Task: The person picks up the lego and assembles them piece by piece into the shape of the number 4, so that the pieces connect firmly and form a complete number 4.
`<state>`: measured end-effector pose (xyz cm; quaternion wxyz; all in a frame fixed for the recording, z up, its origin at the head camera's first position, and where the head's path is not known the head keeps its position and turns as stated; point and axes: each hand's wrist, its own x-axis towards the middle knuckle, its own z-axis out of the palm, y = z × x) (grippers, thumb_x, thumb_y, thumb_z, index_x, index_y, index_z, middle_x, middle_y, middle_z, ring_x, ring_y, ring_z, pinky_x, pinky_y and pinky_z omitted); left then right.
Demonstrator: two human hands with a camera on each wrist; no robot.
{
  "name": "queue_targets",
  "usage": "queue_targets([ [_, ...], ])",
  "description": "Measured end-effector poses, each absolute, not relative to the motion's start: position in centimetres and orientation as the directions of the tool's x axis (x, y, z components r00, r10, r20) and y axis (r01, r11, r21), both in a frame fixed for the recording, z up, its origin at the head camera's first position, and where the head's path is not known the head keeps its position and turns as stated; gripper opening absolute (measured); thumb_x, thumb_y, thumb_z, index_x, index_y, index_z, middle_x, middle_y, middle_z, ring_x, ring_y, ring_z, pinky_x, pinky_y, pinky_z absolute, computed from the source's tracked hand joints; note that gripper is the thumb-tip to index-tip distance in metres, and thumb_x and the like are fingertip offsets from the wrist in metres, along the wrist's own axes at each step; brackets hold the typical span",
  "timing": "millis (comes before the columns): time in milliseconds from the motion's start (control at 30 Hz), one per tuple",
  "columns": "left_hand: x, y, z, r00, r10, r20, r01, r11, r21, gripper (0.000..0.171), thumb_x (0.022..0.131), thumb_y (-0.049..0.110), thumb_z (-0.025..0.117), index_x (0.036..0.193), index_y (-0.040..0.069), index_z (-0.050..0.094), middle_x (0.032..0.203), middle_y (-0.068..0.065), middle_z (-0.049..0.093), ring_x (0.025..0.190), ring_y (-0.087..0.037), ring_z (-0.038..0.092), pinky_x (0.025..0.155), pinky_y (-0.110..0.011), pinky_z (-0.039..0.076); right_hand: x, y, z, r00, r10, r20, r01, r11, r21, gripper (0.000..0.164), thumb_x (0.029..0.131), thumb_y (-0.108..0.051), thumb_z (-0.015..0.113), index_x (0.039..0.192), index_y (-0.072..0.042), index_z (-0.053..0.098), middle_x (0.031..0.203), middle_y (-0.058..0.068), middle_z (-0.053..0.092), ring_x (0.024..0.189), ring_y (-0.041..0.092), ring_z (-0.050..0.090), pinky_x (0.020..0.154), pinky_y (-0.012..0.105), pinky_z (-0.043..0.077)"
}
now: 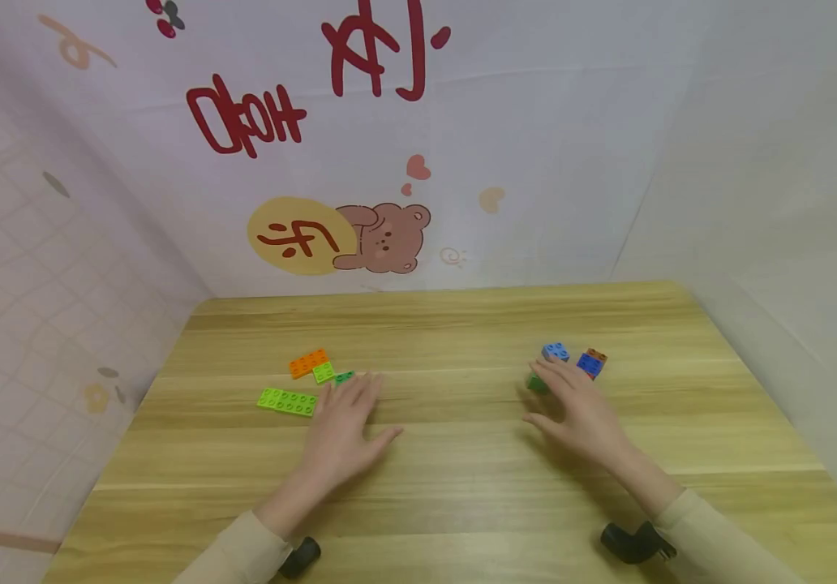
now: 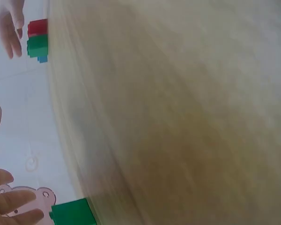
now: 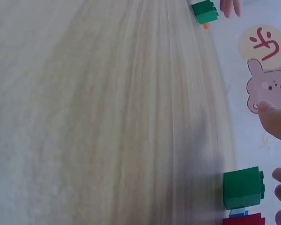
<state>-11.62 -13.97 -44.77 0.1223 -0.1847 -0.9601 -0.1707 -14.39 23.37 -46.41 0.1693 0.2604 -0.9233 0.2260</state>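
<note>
My left hand [image 1: 341, 426] hovers over the left brick group with its fingers spread and nothing in them. Just past its fingertips is a green toy brick [image 1: 344, 378], also in the left wrist view [image 2: 74, 213]. Around it lie a small lime brick [image 1: 324, 372], an orange brick [image 1: 309, 363] and a long lime brick [image 1: 287, 401], partly covered by the hand. On the right, my right hand [image 1: 582, 410] reaches over a green brick [image 3: 242, 187], fingers loosely extended. Near it are a light blue brick [image 1: 555, 351], a dark blue brick [image 1: 590, 364], a brown brick [image 1: 597, 354] and a red brick [image 3: 246, 220].
The wooden table [image 1: 448, 487] ends at a white printed cloth [image 1: 535, 122] behind, with more cloth at both sides. Bare wood separates the two brick groups. A black device [image 1: 633, 542] sits at the right wrist, another black device [image 1: 300, 557] at the left.
</note>
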Motion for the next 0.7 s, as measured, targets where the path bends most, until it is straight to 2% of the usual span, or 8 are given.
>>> queue_targets([
  [200,-11.7,-14.9,-44.7,-0.882,0.288,0.373,0.420,0.840,0.344,0.072,0.082,0.040,0.080,0.138,0.002,0.056,0.135,-0.017,0.058,0.125,-0.036,0.051,0.108,-0.057,0.035,-14.7,24.0,-46.8,-0.807,-0.379,0.453,-0.561,0.733,-0.385,0.080,0.072,-0.023,0.090,0.139,0.000,0.053,0.135,0.019,0.056,0.125,0.040,0.049,0.102,0.058,0.039],
  [333,-11.8,-15.6,-44.6,-0.895,0.245,0.372,0.391,0.833,0.391,0.071,0.080,0.034,0.082,0.138,0.001,0.056,0.133,-0.018,0.059,0.122,-0.037,0.053,0.102,-0.053,0.043,-15.1,24.6,-47.0,-0.806,-0.366,0.466,-0.560,0.725,-0.400,0.078,0.072,-0.018,0.090,0.139,-0.001,0.054,0.133,0.017,0.058,0.121,0.038,0.051,0.099,0.056,0.042],
  [533,-12.0,-16.4,-44.5,-0.940,0.166,0.298,0.297,0.827,0.477,0.073,0.082,0.031,0.082,0.141,0.002,0.053,0.136,-0.018,0.058,0.125,-0.039,0.052,0.103,-0.055,0.042,-15.8,25.2,-47.1,-0.804,-0.347,0.484,-0.559,0.717,-0.415,0.076,0.070,-0.016,0.091,0.136,0.000,0.056,0.127,0.016,0.060,0.117,0.037,0.052,0.098,0.056,0.040],
  [700,-12.4,-17.0,-44.7,-0.941,0.135,0.310,0.287,0.804,0.520,0.070,0.080,0.030,0.084,0.138,0.003,0.056,0.132,-0.019,0.060,0.121,-0.039,0.054,0.099,-0.056,0.045,-16.5,25.7,-47.2,-0.790,-0.343,0.509,-0.574,0.705,-0.417,0.075,0.068,-0.012,0.092,0.134,0.001,0.058,0.125,0.017,0.061,0.116,0.037,0.052,0.098,0.055,0.039],
])
